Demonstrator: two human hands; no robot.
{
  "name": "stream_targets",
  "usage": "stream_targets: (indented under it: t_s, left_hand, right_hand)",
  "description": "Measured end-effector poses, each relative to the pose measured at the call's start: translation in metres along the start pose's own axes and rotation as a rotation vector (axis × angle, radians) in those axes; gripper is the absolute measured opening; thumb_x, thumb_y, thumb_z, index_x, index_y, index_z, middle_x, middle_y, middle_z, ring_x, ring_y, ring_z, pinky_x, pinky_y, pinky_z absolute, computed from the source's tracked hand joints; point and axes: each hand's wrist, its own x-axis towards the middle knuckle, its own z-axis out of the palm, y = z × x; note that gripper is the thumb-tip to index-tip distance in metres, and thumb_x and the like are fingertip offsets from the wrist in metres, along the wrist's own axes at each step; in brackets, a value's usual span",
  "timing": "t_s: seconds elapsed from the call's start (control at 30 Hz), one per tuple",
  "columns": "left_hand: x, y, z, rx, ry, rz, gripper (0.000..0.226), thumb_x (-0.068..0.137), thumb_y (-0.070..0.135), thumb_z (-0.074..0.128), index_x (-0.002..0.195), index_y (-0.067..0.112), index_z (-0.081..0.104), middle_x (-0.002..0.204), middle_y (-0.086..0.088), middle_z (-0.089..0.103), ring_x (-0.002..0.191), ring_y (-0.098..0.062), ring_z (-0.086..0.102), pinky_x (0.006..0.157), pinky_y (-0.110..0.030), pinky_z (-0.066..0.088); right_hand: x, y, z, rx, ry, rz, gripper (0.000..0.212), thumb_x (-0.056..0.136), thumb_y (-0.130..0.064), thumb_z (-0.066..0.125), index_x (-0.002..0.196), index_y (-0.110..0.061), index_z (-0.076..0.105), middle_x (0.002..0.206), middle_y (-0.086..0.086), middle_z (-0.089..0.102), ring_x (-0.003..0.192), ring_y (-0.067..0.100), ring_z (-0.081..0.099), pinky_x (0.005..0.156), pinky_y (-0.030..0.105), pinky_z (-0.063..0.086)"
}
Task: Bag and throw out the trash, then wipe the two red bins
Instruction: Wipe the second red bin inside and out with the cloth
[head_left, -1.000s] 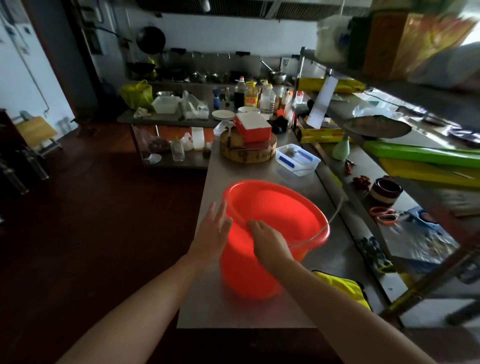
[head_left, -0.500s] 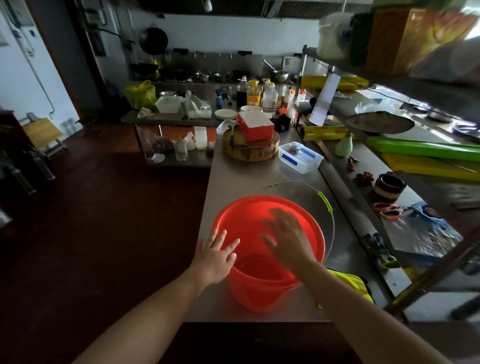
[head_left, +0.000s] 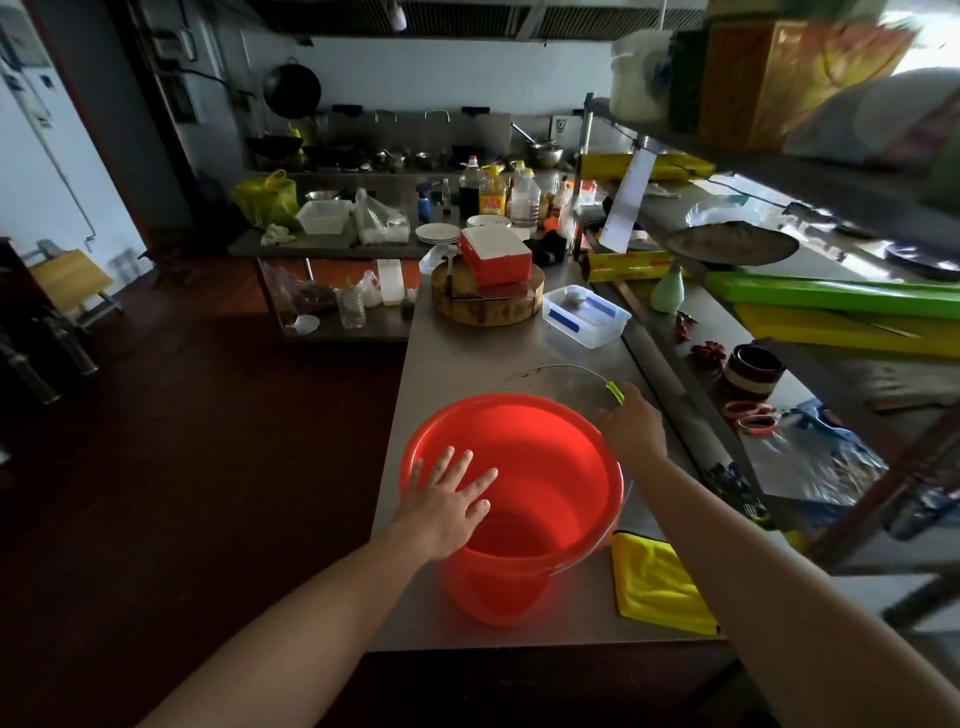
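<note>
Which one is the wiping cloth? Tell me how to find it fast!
Find the long steel counter. At its near end stands a big red bucket, and the cloth lies flat just right of it. It is bright yellow and soft, unlike the hard yellow boxes farther back.

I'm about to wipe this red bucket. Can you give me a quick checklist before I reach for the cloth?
1. Red bucket upright on the table: ok.
2. Bucket empty: ok, nothing visible inside.
3. Left hand at the near left rim, fingers spread: ok.
4. Right hand free: ok, it is by the far right rim and holds nothing.
5. Yellow cloth within reach: ok, it lies right of the bucket.
6. Cloth damp: cannot tell.
</note>
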Motion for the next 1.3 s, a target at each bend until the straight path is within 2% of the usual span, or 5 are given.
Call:
stream_targets:
  t_s: [0.27,0.4,0.9,1.17,1.3]
  left_hand:
    - [0.018,0.028,-0.042,-0.054,0.061,0.023,0.055,0.103,0.058,0.013,0.154,0.052,-0.009,0.167,0.004,-0.015,0.15,-0.019,-0.027,0.121,-0.052,-0.014]
    - [0.018,0.04,-0.076,-0.067,0.16,0.01,0.058,0.106,0.05,0.024,0.159,0.042,0.002,0.169,0.0,-0.005,0.154,-0.021,-0.014,0.123,-0.054,-0.003]
    - [-0.106,0.035,-0.15,-0.013,0.439,0.146,0.065,0.107,0.027,0.034,0.162,0.022,-0.001,0.169,-0.002,0.004,0.155,-0.028,0.004,0.123,-0.05,0.016]
    - [-0.176,0.028,-0.11,-0.11,0.512,0.302,0.061,0.099,0.012,0.05,0.157,0.023,0.035,0.153,-0.006,0.048,0.135,-0.027,0.05,0.108,-0.043,0.04]
    - [-0.209,0.025,-0.077,-0.07,0.428,0.295,0.065,0.097,0.003,0.044,0.155,0.029,0.036,0.149,-0.004,0.052,0.129,-0.026,0.055,0.106,-0.037,0.041]
  right_hand:
    - [0.01,-0.038,-0.021,0.237,-0.126,0.194,0.016,0.081,0.004,0.061,0.086,0.005,0.076,0.087,0.022,0.074,0.077,0.031,0.07,0.076,0.041,0.062]
    - [-0.008,-0.073,-0.024,0.352,-0.197,0.12,0.027,0.088,0.006,0.056,0.065,-0.001,0.068,0.056,0.011,0.066,0.039,0.017,0.057,0.045,0.026,0.051]
    - [-0.173,-0.118,-0.077,0.009,-0.278,-0.365,0.022,0.09,0.006,0.048,0.085,-0.004,0.066,0.077,0.01,0.072,0.067,0.026,0.067,0.071,0.042,0.057]
    - [-0.263,-0.081,-0.081,-0.23,-0.286,-0.568,0.014,0.097,-0.005,0.058,0.088,-0.002,0.069,0.082,0.005,0.072,0.074,0.018,0.065,0.071,0.022,0.047]
    - [-0.3,-0.056,-0.066,-0.249,-0.358,-0.544,0.013,0.097,-0.005,0.059,0.095,-0.004,0.072,0.091,0.008,0.074,0.086,0.025,0.068,0.083,0.036,0.052]
